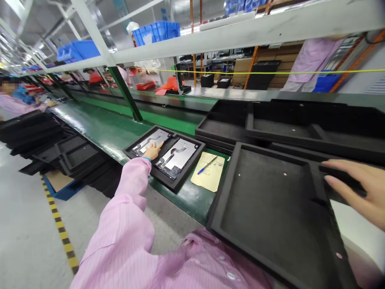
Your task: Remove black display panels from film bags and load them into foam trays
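My left hand (152,151) rests over a black foam tray (177,185), its index finger stretched out and the others partly bent. In that tray lie two flat silver display panels (179,154) with grey ribbon cables, side by side in their own compartments. The left panel is partly covered by my hand. At the right edge, my right hand (361,188) hangs beside a larger black foam tray (270,200), thumb and fingers apart. No object shows between its fingers. Whether it touches the tray's rim, I cannot tell.
Between the trays lies a yellowish paper (207,178) with a blue pen (207,165) on the green bench (105,124). More black trays (279,120) are stacked behind; others (69,156) stand at left. A green post (124,92) rises from the bench. A co-worker (18,102) sits farther left.
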The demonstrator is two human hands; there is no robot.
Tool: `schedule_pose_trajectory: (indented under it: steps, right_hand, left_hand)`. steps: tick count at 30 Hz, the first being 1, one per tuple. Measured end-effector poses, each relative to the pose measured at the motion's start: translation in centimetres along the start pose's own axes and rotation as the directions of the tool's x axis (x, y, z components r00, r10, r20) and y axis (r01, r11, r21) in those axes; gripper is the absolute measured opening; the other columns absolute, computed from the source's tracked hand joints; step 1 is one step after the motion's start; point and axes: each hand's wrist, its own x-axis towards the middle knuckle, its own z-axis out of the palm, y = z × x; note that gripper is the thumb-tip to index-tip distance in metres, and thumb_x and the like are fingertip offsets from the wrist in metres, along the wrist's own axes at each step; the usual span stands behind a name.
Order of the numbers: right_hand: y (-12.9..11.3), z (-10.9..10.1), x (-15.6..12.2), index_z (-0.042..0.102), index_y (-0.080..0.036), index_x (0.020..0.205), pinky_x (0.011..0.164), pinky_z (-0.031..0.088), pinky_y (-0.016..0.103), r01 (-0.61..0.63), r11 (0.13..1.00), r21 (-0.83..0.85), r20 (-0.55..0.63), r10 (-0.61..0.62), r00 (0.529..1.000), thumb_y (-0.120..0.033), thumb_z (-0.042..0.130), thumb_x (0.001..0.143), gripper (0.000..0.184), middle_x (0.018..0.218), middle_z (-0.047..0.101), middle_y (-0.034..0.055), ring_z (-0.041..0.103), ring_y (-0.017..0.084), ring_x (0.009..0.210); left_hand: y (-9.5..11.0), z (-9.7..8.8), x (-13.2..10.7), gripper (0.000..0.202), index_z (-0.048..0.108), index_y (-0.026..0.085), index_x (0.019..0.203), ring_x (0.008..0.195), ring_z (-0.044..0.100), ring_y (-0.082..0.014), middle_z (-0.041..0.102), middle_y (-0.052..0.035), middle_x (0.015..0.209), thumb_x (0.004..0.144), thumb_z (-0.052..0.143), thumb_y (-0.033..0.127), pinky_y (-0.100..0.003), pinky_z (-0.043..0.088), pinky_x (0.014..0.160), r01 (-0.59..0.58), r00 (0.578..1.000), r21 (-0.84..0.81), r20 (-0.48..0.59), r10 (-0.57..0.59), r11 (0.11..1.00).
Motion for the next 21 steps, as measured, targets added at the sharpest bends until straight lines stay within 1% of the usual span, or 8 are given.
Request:
schedule_pose_trajectory:
  steps: [1,3,6,9,13,17,18,21]
  right_hand:
    - [2.4,0.3,0.6,0.047,-0.030,0.124,0.100,0.042,0.042,0.006,0.997,-0.076,-0.034,-0.009,0.999,-0.055,0.037,0.085,0.047,0.125,0.055,0.0161,0.053,0.031,0.115]
    - [6.6,0.6,1.6,0.046,-0.018,0.130,0.095,0.042,0.051,-0.162,0.952,-0.261,0.008,0.170,0.985,-0.045,0.033,0.085,0.054,0.132,0.050,0.0183,0.046,0.037,0.122]
    - [9.5,0.5,2.4,0.044,-0.012,0.136,0.084,0.047,0.051,-0.364,0.844,-0.393,0.139,0.446,0.884,-0.038,0.041,0.084,0.059,0.137,0.045,0.0181,0.045,0.039,0.121]
    - [7.8,-0.1,2.7,0.051,-0.013,0.134,0.071,0.048,0.045,-0.429,0.803,-0.414,0.153,0.526,0.837,-0.042,0.050,0.084,0.057,0.135,0.045,0.0217,0.053,0.040,0.108]
    - [5.0,-0.9,4.0,0.039,-0.002,0.141,0.083,0.042,0.051,-0.443,0.763,-0.471,-0.069,0.469,0.881,-0.033,0.041,0.092,0.058,0.134,0.045,0.0257,0.036,0.040,0.128]
    - [5.4,-2.4,7.7,0.064,-0.013,0.120,0.072,0.041,0.047,-0.307,0.803,-0.511,0.252,0.481,0.839,-0.037,0.071,0.076,0.051,0.119,0.058,0.0219,0.051,0.041,0.109]
    - [5.1,-2.7,8.7,0.069,-0.015,0.109,0.065,0.040,0.043,-0.299,0.823,-0.482,0.259,0.460,0.850,-0.036,0.075,0.073,0.042,0.114,0.060,0.0210,0.056,0.037,0.098]
    - [0.7,-2.8,10.4,0.072,-0.013,0.092,0.052,0.034,0.030,-0.170,0.935,-0.312,0.104,0.211,0.972,-0.034,0.073,0.077,0.026,0.097,0.064,0.0182,0.056,0.021,0.073]
  left_hand:
    - [0.3,-0.1,0.0,0.051,0.041,0.019,0.139,0.127,0.044,-0.0311,0.042,-0.0138,0.141,0.093,0.052,0.037,-0.057,0.038,0.103,0.013,1.000,-0.014,0.001,-0.013,1.000]
    - [1.2,-0.4,-0.1,0.052,0.039,0.019,0.140,0.129,0.043,-0.0317,0.041,-0.0141,0.143,0.093,0.052,0.038,-0.058,0.036,0.104,0.031,1.000,-0.043,-0.004,-0.031,0.999]
    - [3.0,-1.4,-0.8,0.050,0.042,0.018,0.137,0.129,0.042,-0.0317,0.042,-0.0139,0.142,0.092,0.053,0.037,-0.059,0.034,0.105,0.030,0.999,-0.094,-0.017,-0.031,0.995]
    - [5.5,-2.5,-2.7,0.044,0.048,0.017,0.132,0.128,0.044,-0.0306,0.047,-0.0132,0.138,0.092,0.054,0.034,-0.058,0.035,0.105,-0.041,0.999,-0.174,-0.023,0.037,0.984]
    - [9.5,-3.6,-7.5,0.038,0.053,0.015,0.127,0.129,0.045,-0.0292,0.051,-0.0132,0.135,0.092,0.055,0.029,-0.057,0.034,0.107,-0.203,0.978,-0.337,-0.025,0.207,0.919]
    - [13.0,-5.2,-12.7,0.041,0.052,0.014,0.131,0.140,0.032,-0.0305,0.044,-0.0161,0.144,0.092,0.051,0.028,-0.052,0.022,0.116,-0.330,0.939,-0.543,-0.102,0.330,0.772]
    - [13.7,-5.8,-13.8,0.043,0.052,0.013,0.132,0.141,0.031,-0.0296,0.043,-0.0164,0.145,0.092,0.049,0.030,-0.049,0.021,0.117,-0.354,0.928,-0.597,-0.131,0.348,0.720]
    - [15.9,-7.9,-16.1,0.050,0.048,0.014,0.135,0.137,0.038,-0.0252,0.046,-0.0158,0.144,0.093,0.046,0.040,-0.040,0.028,0.115,-0.403,0.897,-0.737,-0.202,0.393,0.542]
